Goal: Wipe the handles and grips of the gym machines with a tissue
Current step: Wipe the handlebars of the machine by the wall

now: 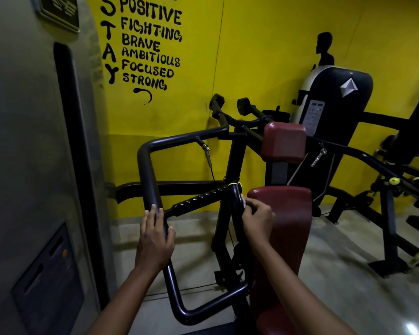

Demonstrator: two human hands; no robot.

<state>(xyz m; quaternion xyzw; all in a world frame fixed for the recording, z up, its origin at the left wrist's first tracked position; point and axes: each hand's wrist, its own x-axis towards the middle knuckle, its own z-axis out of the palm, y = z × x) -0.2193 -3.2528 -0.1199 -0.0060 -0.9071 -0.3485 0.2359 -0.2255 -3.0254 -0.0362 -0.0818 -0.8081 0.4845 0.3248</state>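
Observation:
A black bent tube handle of a gym machine stands in front of me. My left hand grips its long upright bar, fingers curled round it. A shorter black grip rises just to the right, beside the dark red seat pad. My right hand holds this grip and presses a small white tissue against its right side; only a scrap of the tissue shows past the fingers.
A grey pillar with a black strip closes in on the left. The yellow wall with black lettering is behind the machine. A red back pad, a weight-stack housing and another black machine stand to the right on the grey floor.

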